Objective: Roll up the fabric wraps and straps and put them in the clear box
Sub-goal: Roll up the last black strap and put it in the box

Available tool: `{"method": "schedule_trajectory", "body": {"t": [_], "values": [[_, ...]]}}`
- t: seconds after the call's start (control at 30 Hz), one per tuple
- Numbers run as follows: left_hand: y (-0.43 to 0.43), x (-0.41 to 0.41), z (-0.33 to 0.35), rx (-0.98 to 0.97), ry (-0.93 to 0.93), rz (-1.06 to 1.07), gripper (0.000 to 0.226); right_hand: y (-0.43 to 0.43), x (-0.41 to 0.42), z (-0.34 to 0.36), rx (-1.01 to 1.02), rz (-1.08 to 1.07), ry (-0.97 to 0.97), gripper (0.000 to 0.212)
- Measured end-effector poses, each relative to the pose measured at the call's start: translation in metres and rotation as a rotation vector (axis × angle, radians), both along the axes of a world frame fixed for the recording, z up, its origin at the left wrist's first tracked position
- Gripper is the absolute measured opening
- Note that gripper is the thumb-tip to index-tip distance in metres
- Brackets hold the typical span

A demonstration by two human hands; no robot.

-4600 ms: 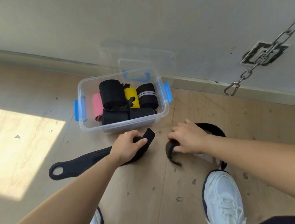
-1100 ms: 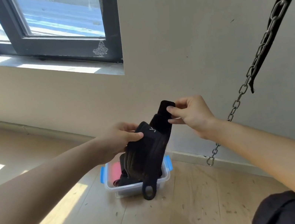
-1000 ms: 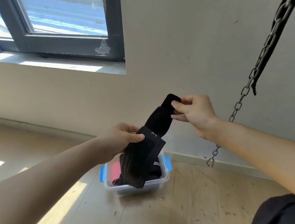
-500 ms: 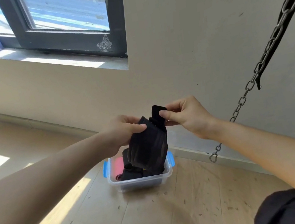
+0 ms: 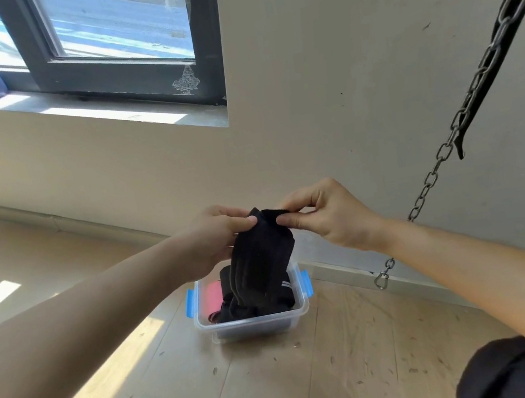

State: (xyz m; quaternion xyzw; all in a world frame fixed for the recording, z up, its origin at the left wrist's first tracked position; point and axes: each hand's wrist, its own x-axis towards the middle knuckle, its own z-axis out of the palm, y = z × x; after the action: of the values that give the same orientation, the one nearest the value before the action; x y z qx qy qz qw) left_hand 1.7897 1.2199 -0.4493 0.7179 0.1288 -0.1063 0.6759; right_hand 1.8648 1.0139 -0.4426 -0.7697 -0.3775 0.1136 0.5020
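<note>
Out in front of me, up off the floor, the wrap [image 5: 261,261] is now nearly a full roll. Approx 1 s ago its tail stuck out long toward my right hand [image 5: 327,219] w/ the loop end dangling. Now the tail is wound in and only a short tab shows at the top. Right hand pinches that tab betw thumb and forefinger, just beside my left hand [image 5: 215,238], whose fingers curl round the roll's upper part and grip it. Hands have closed in til they nearly meet. A few secs back this wrap lay flat on the floor by the box [image 5: 250,320]. Box hasn't shifted and has other rolls inside. Wrap lines up w/ the box in my view but isn't in it. Rolling is abt done, I reckon: press the tab down so it holds, then lower it in. A slack grip could let it unwind.
</note>
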Motion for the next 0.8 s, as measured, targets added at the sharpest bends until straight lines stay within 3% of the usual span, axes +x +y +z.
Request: {"method": "schedule_trajectory", "body": {"t": [0.17, 0.33, 0.53, 0.7, 0.8], "values": [[0.0, -0.001, 0.004, -0.052, -0.025, -0.007, 0.026, 0.003, -0.002, 0.0, -0.064, 0.06, -0.04, 0.023], [0.002, -0.004, 0.003, -0.038, -0.062, -0.087, 0.023, 0.004, -0.005, 0.007, -0.254, 0.077, -0.169, 0.024], [0.003, -0.006, 0.003, 0.006, -0.064, -0.116, 0.031, -0.003, -0.002, 0.013, -0.173, 0.001, -0.101, 0.019], [-0.003, -0.009, 0.007, 0.02, -0.102, -0.25, 0.034, -0.007, 0.002, 0.014, -0.285, 0.012, -0.11, 0.054], [-0.007, -0.009, 0.006, 0.012, -0.138, -0.31, 0.033, -0.008, 0.002, 0.017, -0.388, 0.1, -0.036, 0.044]]}}
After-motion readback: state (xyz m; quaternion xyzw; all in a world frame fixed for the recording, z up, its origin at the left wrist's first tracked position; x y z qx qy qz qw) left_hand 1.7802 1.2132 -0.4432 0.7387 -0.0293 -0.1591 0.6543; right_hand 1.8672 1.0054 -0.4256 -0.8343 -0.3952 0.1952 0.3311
